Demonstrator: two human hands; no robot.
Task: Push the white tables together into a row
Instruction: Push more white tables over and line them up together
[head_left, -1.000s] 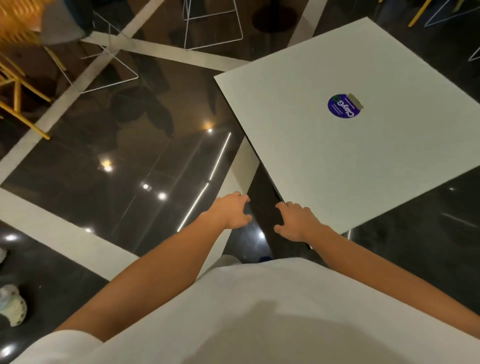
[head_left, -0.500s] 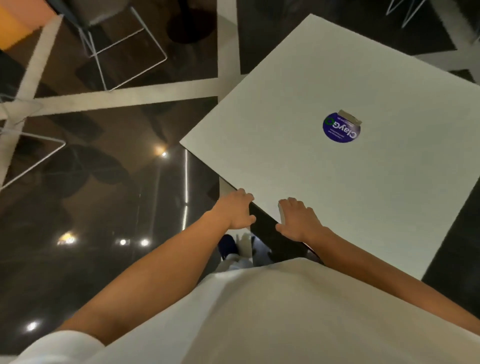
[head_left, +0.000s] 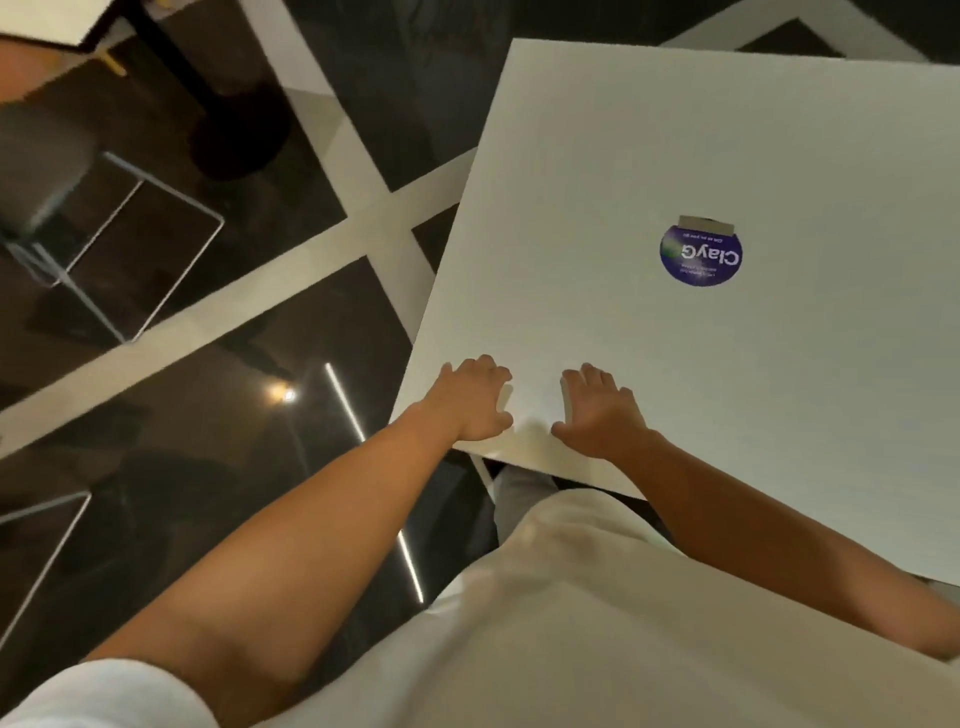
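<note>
Two flat, open hands, left hand (head_left: 475, 400) and right hand (head_left: 597, 410), press on the white worktop (head_left: 675, 130) corner, ready to push it.

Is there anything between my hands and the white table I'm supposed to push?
Nothing visible. The left hand and right hand both rest flat on the white table near its nearest corner. Only a round blue sticker lies further along the top.

Your square white table top (head_left: 675, 389) runs off the right edge; its base is hidden beneath. Small print on the round blue sticker (head_left: 700, 255) is too small to read. Grey stool (head_left: 36, 171), top left, is blurred & partly cropped.
</note>
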